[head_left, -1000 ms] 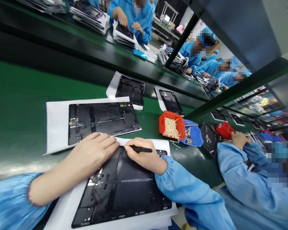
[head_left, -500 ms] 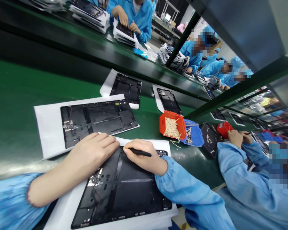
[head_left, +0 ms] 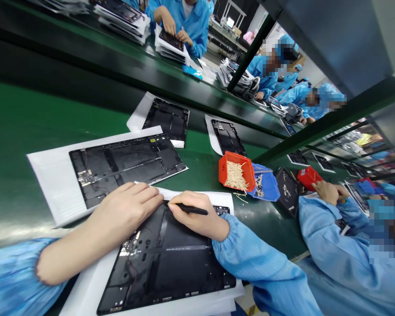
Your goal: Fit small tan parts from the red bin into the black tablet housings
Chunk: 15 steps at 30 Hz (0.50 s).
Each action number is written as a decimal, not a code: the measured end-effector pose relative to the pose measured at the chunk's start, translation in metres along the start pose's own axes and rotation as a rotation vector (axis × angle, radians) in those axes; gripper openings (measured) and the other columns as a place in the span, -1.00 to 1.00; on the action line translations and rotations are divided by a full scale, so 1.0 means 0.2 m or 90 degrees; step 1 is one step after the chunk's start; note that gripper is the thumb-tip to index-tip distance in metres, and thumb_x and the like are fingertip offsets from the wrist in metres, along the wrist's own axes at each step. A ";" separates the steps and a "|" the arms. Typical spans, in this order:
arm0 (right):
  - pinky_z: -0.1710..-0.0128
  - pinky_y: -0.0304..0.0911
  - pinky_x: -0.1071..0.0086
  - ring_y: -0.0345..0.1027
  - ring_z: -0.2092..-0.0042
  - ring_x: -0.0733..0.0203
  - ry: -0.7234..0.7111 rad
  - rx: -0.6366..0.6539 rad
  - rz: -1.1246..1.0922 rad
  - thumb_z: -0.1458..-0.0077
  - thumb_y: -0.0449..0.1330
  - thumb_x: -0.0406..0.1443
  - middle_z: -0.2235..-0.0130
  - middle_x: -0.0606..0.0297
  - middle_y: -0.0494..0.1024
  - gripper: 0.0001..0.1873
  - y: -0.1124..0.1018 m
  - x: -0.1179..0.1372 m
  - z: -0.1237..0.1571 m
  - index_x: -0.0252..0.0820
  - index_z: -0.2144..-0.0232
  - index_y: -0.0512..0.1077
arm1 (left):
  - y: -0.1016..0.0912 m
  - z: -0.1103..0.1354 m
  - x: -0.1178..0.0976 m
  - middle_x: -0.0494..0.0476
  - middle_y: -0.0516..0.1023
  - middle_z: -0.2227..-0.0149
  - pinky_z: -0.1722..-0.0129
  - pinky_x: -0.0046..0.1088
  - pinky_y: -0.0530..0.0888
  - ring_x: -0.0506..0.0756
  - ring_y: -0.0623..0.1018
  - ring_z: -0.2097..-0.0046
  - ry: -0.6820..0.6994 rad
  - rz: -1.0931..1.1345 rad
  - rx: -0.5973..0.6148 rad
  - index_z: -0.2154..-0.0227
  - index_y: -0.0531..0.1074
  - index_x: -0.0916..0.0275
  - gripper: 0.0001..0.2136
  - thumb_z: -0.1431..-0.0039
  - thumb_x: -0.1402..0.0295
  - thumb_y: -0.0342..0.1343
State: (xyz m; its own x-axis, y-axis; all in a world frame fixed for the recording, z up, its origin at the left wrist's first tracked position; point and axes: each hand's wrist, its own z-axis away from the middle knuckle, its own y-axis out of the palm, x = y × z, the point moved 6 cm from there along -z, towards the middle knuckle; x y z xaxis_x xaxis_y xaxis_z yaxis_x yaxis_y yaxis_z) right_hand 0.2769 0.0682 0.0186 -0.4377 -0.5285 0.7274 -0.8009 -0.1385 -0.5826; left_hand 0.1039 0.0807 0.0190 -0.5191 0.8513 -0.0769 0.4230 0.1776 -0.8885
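Observation:
A black tablet shell [head_left: 171,263] lies open on a white foam sheet [head_left: 85,289] right in front of me. My left hand [head_left: 127,210] rests flat on the shell's upper left corner, fingers together and stretched out. My right hand [head_left: 197,215] is closed round a thin black tool [head_left: 191,210], its tip down at the shell's top edge beside my left fingertips. Both forearms wear blue sleeves.
More black shells on white sheets [head_left: 121,162] [head_left: 166,118] [head_left: 227,137] lie on the green belt [head_left: 26,127]. A red bin of pale sticks [head_left: 235,172] and a blue tray [head_left: 265,184] stand to the right. A co-worker's hands [head_left: 327,192] work beside a second red bin [head_left: 307,177].
The shells on the green belt have slid to the left. My two hands have stayed in place on the near shell.

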 end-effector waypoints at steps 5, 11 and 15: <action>0.12 0.55 0.34 0.62 0.24 0.21 0.011 -0.003 0.007 -0.45 0.22 -0.23 0.27 0.21 0.73 -0.78 -0.01 -0.01 0.00 -0.16 0.24 0.61 | 0.00 0.00 0.00 0.15 0.62 0.24 0.17 -0.19 0.40 0.21 0.53 0.21 -0.001 -0.012 -0.005 0.14 0.54 0.24 -0.80 -0.44 0.52 0.00; 0.12 0.55 0.32 0.62 0.25 0.20 0.010 0.004 0.007 -0.45 0.22 -0.22 0.26 0.21 0.73 -0.78 0.00 -0.01 0.00 -0.16 0.23 0.62 | 0.00 0.00 -0.01 0.17 0.63 0.22 0.15 -0.20 0.41 0.21 0.53 0.20 0.002 -0.014 -0.004 0.13 0.54 0.25 -0.79 -0.43 0.54 -0.01; 0.12 0.55 0.34 0.62 0.25 0.20 0.008 0.000 0.007 -0.45 0.23 -0.23 0.26 0.21 0.73 -0.78 0.00 -0.01 0.00 -0.16 0.24 0.63 | 0.00 0.00 -0.01 0.19 0.64 0.20 0.14 -0.19 0.42 0.22 0.53 0.18 0.000 -0.017 -0.005 0.14 0.54 0.24 -0.79 -0.42 0.54 0.00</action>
State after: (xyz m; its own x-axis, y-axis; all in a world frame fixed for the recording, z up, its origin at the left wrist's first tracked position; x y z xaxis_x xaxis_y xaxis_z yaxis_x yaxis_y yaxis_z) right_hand 0.2785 0.0693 0.0172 -0.4524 -0.5191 0.7252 -0.7954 -0.1330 -0.5914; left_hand 0.1043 0.0787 0.0187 -0.5297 0.8465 -0.0535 0.4147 0.2034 -0.8869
